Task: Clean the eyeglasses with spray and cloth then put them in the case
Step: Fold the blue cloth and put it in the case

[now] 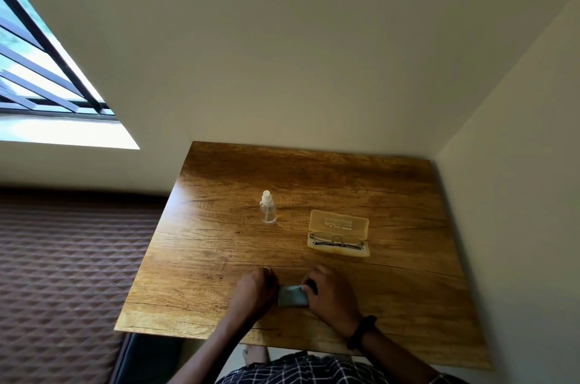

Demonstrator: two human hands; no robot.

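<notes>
Eyeglasses (pixel 338 240) in illegibly printed case (pixel 339 222); cloth (pixel 292 296) in hands (pixel 258 289) (pixel 331 294)

Blurred case lid (pixel 339 222) lettering, cloth (pixel 292 297) mostly covered by left hand (pixel 255 292) and right hand (pixel 332 295)

Grained wood, clear plastic, soft fabric.
The table top (pixel 219 258) shows knotty wood grain with a faint sheen. The spray bottle (pixel 267 209) is smooth clear plastic, the eyeglass case (pixel 338 220) translucent yellow plastic, the eyeglasses (pixel 337 240) thin metal-framed, and the cleaning cloth (pixel 292 297) matt pale-blue fabric.
</notes>
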